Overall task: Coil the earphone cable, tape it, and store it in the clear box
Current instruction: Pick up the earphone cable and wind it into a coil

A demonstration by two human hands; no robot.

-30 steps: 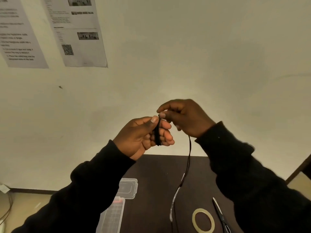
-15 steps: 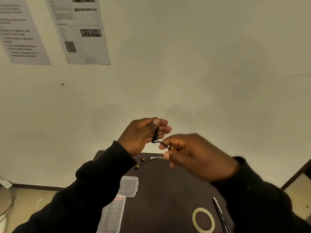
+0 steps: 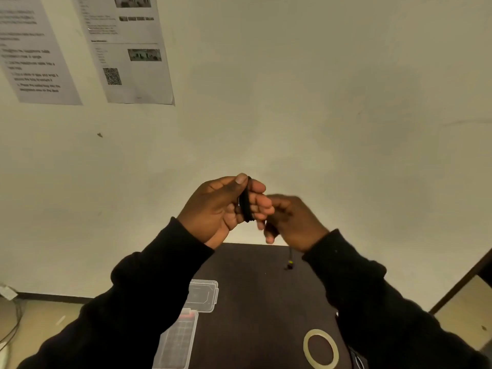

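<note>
My left hand (image 3: 218,206) is raised in front of the wall, and the black earphone cable coil (image 3: 245,202) is wound around its fingers, pinned under the thumb. My right hand (image 3: 291,221) sits just right of it, blurred, pinching the loose end of the cable. A short tail hangs below that hand with an earbud (image 3: 289,265) at its tip. The clear box (image 3: 177,339) lies open on the dark table at lower left, its lid (image 3: 203,295) just behind it. A roll of tape (image 3: 320,347) lies on the table at lower right.
The dark table (image 3: 261,302) runs from the wall toward me. Scissors (image 3: 355,358) peek out beside my right sleeve near the tape. Printed sheets (image 3: 127,49) hang on the wall at upper left. The floor and a cable show at far left.
My right hand swung down and back up close to my left hand, winding cable. The long hanging tail has shortened to a small end with the earbud.
</note>
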